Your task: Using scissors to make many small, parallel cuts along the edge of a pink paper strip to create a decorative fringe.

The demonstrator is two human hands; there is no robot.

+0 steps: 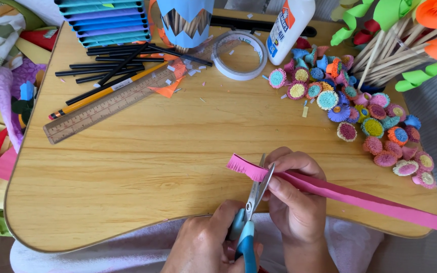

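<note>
Where the pink paper strip (350,194) crosses the bench (153,167), it is pinched by the closed fingers (292,164) of the right hand (294,197); its fringed end projects beyond them. Blue-handled scissors (251,212), blades slightly parted just beside those fingers, are gripped by the left hand (203,245).

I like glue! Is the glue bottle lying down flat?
No, the white glue bottle stands upright by the tape roll.

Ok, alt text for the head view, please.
A left hand works blue-handled scissors into a pink paper strip held by the right hand, fringing its edge over a wooden lap table. Small paper flowers, a ruler, pencils and a tape roll lie beyond.
</note>
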